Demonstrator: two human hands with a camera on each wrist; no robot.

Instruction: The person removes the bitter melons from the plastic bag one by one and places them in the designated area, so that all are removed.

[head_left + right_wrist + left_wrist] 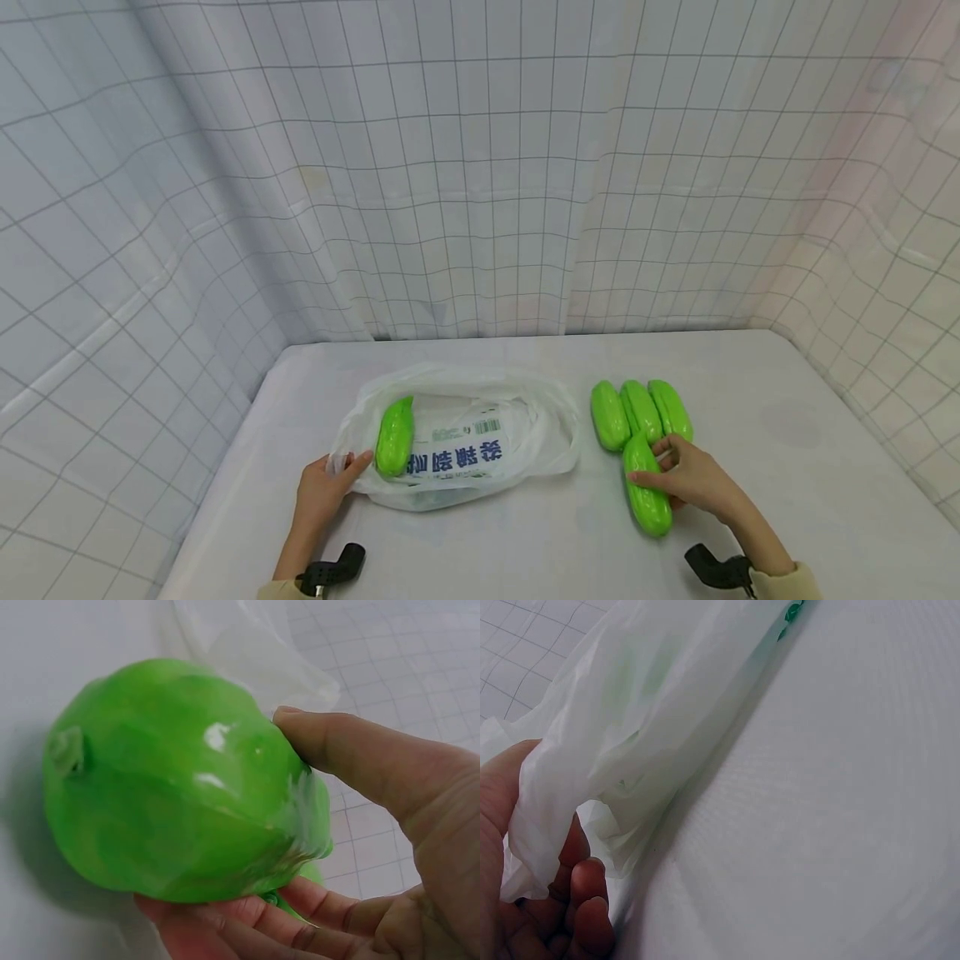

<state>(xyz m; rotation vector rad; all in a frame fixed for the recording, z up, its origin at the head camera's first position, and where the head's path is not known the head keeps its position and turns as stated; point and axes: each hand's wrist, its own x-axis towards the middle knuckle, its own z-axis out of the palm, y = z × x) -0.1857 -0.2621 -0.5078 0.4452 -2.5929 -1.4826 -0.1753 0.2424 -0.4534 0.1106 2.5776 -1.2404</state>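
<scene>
A white plastic bag [525,483] with blue printing lies with its mouth spread wide, and one glossy green gourd [395,437] rests inside at its left. My left hand [322,496] grips the bag's left rim, thumb on one side and fingers curled under the film. In the left wrist view the folded plastic [547,817] passes between thumb and fingers. On the right, my right hand [693,475] holds another green gourd [647,492] between thumb and fingers. Its rounded stem end [69,750] faces the right wrist camera.
Three more green gourds, the left one [611,417], the middle one [641,412] and the right one [670,408], lie side by side just beyond my right hand. White gridded curtains [465,208] hang behind and beside the white table [525,550].
</scene>
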